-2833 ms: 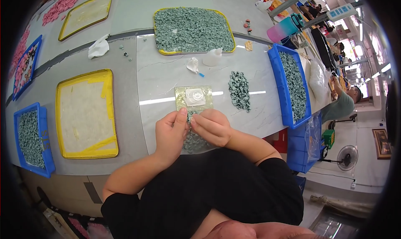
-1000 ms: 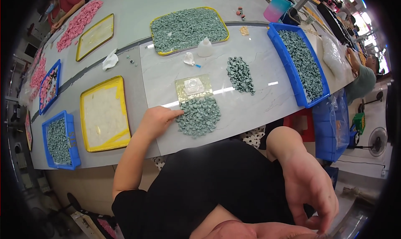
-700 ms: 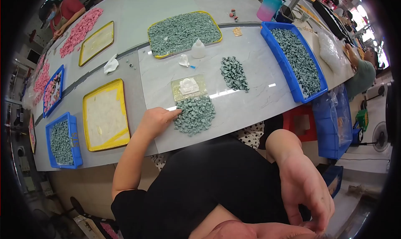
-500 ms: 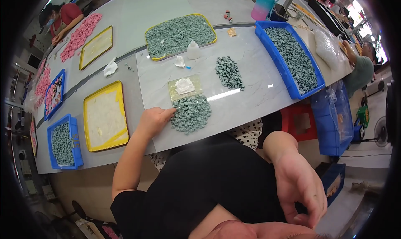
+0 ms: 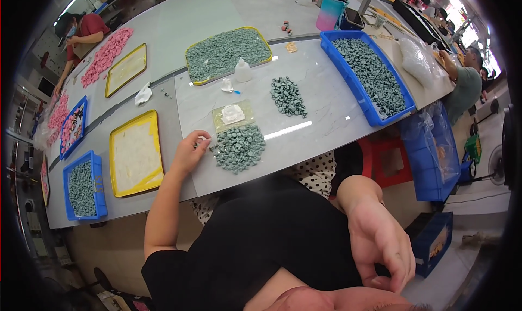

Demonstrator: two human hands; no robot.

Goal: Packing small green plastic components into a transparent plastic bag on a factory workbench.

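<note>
My left hand (image 5: 190,152) is just left of a heap of small green pieces (image 5: 239,149) on the table, its fingers bent in a pinch. Whatever they hold, if anything, is too small to make out. My right hand (image 5: 382,240) is raised off the table at the lower right, close to my body. Its fingers curl inward and their tips come together, hiding anything between them. Touching the heap's far side is a yellowish pad (image 5: 220,120) with a crumpled white piece (image 5: 232,114) on it. A smaller cluster of green pieces (image 5: 288,97) lies to the right.
Farther back stand a white squeeze bottle (image 5: 242,70) and a yellow-rimmed tray of green pieces (image 5: 187,66). Blue bins (image 5: 380,123) (image 5: 99,186) of green pieces flank the work area. A bare yellow-edged tray (image 5: 136,153) sits left. Other people work at the far left and right.
My left hand has drawn back slightly from the heap's edge, its fingers now more curled. My right hand has shifted a little left in the picture. The whole view has moved slightly.
</note>
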